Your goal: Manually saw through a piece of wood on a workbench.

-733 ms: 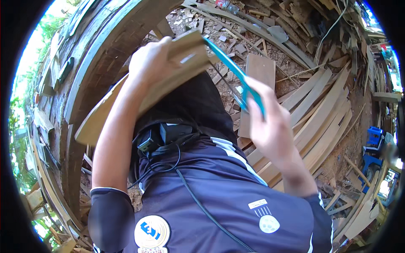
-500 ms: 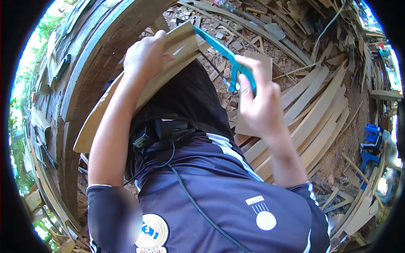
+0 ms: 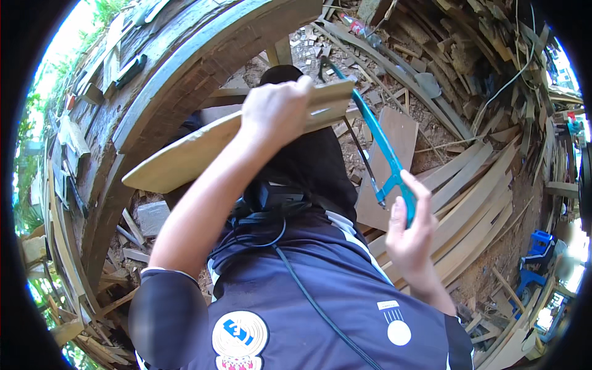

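My left hand [image 3: 274,114] is closed over the upper edge of a flat wooden board [image 3: 191,157], which lies slantwise across my thigh. The board's far left end tapers, and its right end sits inside the frame of a teal hacksaw [image 3: 383,145]. Fingers of my right hand [image 3: 412,237] wrap round the saw's handle. The dark thin blade [image 3: 361,151] runs below the frame and meets the board close to its right end. The exact contact point is hidden by the board.
A thick weathered beam [image 3: 185,55] curves along the left. Several long pale wood strips [image 3: 468,216] are stacked at the right, beside another flat board [image 3: 385,166]. Offcuts and chips cover the ground. A cable [image 3: 308,296] hangs over my shirt, and a blue plastic object [image 3: 536,246] stands far right.
My right hand has drawn the saw back toward my body. The board and my left hand now appear farther right, with the board lying flatter. The whole view has shifted too.
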`<state>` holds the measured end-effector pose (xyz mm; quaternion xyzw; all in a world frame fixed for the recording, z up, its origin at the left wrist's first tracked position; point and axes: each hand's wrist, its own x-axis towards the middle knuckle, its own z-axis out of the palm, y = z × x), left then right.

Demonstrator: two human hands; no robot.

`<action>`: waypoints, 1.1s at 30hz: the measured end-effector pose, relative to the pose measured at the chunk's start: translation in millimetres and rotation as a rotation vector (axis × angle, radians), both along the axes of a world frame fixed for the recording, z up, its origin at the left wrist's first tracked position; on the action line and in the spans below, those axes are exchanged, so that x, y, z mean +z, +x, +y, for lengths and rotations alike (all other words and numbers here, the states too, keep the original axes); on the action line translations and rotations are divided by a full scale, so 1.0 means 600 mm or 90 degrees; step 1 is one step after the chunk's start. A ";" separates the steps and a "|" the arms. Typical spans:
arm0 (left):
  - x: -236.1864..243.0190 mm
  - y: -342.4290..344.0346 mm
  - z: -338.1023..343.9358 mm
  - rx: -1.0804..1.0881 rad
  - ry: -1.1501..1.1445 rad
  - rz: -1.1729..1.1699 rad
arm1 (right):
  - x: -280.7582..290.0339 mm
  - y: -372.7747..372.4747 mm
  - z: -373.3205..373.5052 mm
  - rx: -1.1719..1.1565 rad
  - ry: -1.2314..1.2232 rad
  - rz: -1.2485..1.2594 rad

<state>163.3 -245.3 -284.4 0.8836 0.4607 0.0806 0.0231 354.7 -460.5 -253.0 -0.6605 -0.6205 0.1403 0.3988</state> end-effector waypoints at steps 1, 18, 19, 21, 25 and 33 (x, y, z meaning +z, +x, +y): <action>-0.008 0.015 -0.013 -0.020 -0.002 0.013 | -0.020 -0.011 -0.003 -0.041 0.004 -0.018; -0.003 -0.008 0.088 -0.022 0.076 0.055 | -0.111 -0.012 0.064 -0.004 0.093 0.073; 0.003 -0.004 0.098 -0.012 0.069 0.065 | -0.103 -0.005 0.074 0.006 0.103 0.074; 0.003 -0.009 0.118 -0.032 0.088 0.066 | -0.093 0.004 0.087 -0.007 0.067 0.124; 0.000 -0.019 0.130 -0.054 0.034 0.091 | -0.084 0.007 0.095 0.042 0.091 0.111; 0.006 -0.001 0.149 0.008 -0.090 0.122 | -0.139 0.013 0.123 -0.009 0.074 0.184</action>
